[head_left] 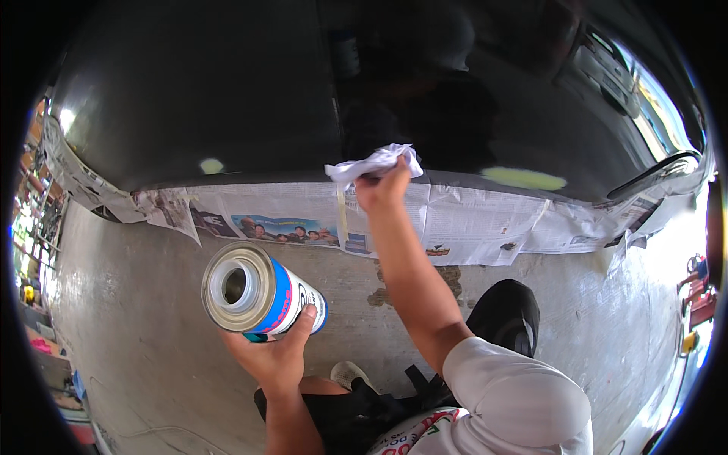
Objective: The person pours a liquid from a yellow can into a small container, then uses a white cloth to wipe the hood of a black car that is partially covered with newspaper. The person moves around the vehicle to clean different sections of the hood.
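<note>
My left hand (274, 353) is wrapped round a metal can (292, 296) with a blue, white and pink label. The can is tilted, its round spout uncapped and facing up toward me. In my right hand (385, 188) is a crumpled white cloth (379, 163), pressed against the lower part of a glossy black car panel (227, 98). Parts of the right fingers are hidden by the cloth. A dark vertical seam runs down the panel just above the cloth. Pale greenish patches (523, 179) show on the panel's lower edge, right and left of my hand.
Newspaper sheets (470, 220) are taped along the panel's bottom edge and hang over the concrete floor (152, 303). A wet stain (375, 297) marks the floor under them. My bent knee (508, 311) is at the right. Cluttered shelves (38, 303) stand at the far left.
</note>
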